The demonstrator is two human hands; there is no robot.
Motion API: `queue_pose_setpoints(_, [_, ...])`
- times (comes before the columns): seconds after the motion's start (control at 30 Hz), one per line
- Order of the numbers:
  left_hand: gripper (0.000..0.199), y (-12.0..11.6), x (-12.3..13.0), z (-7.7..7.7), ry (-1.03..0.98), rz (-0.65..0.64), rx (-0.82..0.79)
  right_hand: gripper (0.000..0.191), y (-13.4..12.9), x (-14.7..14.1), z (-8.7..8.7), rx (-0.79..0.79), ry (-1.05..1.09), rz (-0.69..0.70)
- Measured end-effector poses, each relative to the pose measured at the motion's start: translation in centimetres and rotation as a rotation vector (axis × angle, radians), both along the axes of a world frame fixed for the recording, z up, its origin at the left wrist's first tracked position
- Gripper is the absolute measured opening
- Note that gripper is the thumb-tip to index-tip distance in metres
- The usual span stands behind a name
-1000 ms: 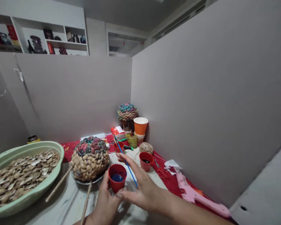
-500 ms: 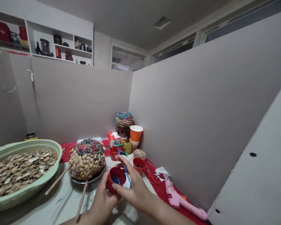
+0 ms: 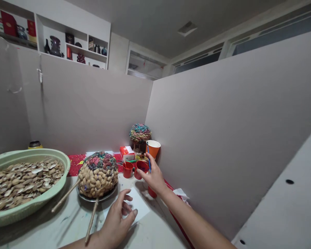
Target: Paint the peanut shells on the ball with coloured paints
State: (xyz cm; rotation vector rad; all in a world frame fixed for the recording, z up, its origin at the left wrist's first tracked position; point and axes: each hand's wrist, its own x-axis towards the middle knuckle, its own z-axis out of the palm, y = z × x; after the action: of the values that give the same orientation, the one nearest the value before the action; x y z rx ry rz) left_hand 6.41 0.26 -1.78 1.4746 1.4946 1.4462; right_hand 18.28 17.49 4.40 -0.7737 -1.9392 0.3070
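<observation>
My right hand (image 3: pixel 156 180) reaches forward and grips a red cup (image 3: pixel 138 174) by its rim, with a thin blue paintbrush (image 3: pixel 149 166) also held in its fingers. My left hand (image 3: pixel 119 215) holds nothing; its fingers are apart and loosely curled above a white paper sheet (image 3: pixel 141 204). To its left, a dome of peanut shells (image 3: pixel 97 181), painted in mixed colours on top, rests on a metal dish (image 3: pixel 86 200) with sticks poking out. Another red cup (image 3: pixel 128 170) stands left of the held one. A third red cup (image 3: pixel 152 192) is partly hidden behind my right wrist.
A green basin (image 3: pixel 66 169) full of shells stands at left. Toward the back corner are a red-and-white box (image 3: pixel 126 153), an orange paper cup (image 3: pixel 153 150) and a colourful finished-looking dome (image 3: pixel 140 133). Grey partitions (image 3: pixel 223 131) enclose the table.
My left hand has let go of the red cup. My right hand has carried that cup forward, beside the other red cups, with the paintbrush still in its fingers. The view has shifted slightly.
</observation>
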Motion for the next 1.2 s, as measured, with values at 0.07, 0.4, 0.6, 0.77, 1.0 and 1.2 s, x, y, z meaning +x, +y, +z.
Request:
queue_pose_setpoints(0.07, [0.049,0.1,-0.1,-0.3,0.005,0.001,-0.012,0.072,0.6,-0.5,-0.6,0.006,-0.027,-0.013])
queue_pose_setpoints(0.4, [0.049,0.2,0.0,-0.3,0.048,-0.017,-0.048,0.070,1.2,-1.0,-1.5,0.064,-0.178,-0.056])
queue_pose_setpoints(0.6, [0.047,0.1,-0.1,-0.2,0.083,-0.025,-0.049,0.074,1.7,-1.5,-1.8,0.028,-0.205,-0.044])
queue_pose_setpoints(0.77, [0.047,0.2,-0.1,0.0,0.104,-0.024,-0.056,0.076,2.1,-2.3,-2.8,-0.020,-0.195,-0.065])
queue_pose_setpoints(1.0, [0.046,0.2,-0.3,-0.4,0.139,-0.036,-0.047,0.077,1.9,-3.5,-3.5,-0.055,-0.179,-0.095])
queue_pose_setpoints(1.2, [0.047,0.6,-0.4,-0.7,0.151,-0.053,-0.042,0.076,1.8,-3.9,-3.8,-0.066,-0.183,-0.111])
